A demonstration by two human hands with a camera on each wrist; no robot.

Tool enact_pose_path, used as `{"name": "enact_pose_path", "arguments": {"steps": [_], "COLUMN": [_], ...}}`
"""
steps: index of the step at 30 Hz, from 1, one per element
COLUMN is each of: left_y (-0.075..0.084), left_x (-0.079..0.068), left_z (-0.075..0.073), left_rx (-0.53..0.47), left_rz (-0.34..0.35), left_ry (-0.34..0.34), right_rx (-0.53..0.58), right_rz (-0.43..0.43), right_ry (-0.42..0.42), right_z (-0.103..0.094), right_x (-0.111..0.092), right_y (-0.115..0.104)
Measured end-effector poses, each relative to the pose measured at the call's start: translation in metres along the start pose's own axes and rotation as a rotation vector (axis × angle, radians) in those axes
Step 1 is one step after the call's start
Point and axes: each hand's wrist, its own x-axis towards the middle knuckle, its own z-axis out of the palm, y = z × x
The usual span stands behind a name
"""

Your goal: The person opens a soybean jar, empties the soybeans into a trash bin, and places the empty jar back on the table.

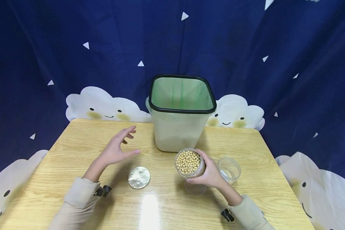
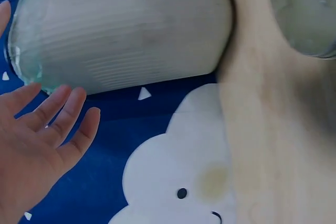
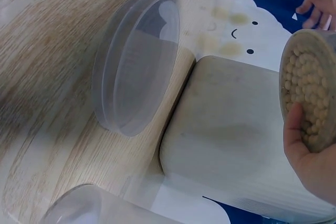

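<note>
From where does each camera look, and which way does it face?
Head: worn on the head, facing forward and down at table and bin; left hand and right hand show.
Left wrist: worn there, facing the bin's side; only the left hand shows.
Right wrist: worn there, facing clear lid and bin; both hands show, the right holding the bean jar.
Both wrist views share the bin.

Counted two bare hands (image 1: pixel 110 153) (image 1: pixel 209 173), two clear plastic jars (image 1: pixel 196 173) (image 1: pixel 234 165), soybeans (image 1: pixel 187 162) too many to number, one clear lid (image 3: pixel 118 72), one silver-topped container (image 1: pixel 139 178), one black-rimmed bin (image 1: pixel 176 131), four printed clouds (image 1: pixel 99 103), one blue curtain (image 1: pixel 115 35) and one wooden table (image 1: pixel 250 150).
</note>
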Motion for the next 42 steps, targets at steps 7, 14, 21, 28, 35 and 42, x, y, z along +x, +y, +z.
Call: {"name": "enact_pose_path", "arguments": {"steps": [7,14,21,28,35,42], "left_y": [0.013,0.021,0.03,0.039,0.046,0.044], "left_x": [0.019,0.039,0.06,0.083,0.108,0.126], "left_z": [-0.013,-0.022,-0.027,-0.029,-0.028,-0.018], "left_rx": [-0.019,-0.01,-0.033,-0.021,-0.015,-0.033], "left_rz": [0.047,0.059,0.055,-0.005,-0.096,-0.217], "left_ry": [0.08,0.135,0.176,0.202,0.151,0.043], "right_rx": [0.001,-0.017,-0.03,-0.046,-0.003,-0.007], "right_rz": [0.002,-0.007,-0.008,-0.04,-0.037,-0.042], "right_ry": [-0.001,-0.004,-0.001,0.0,0.006,0.005], "right_z": [-0.001,-0.001,-0.001,0.002,0.004,0.003], "right_x": [0.0,0.001,0.001,0.003,0.002,0.001], "right_y": [-0.001,-0.004,-0.007,0.019,0.031,0.03]}}
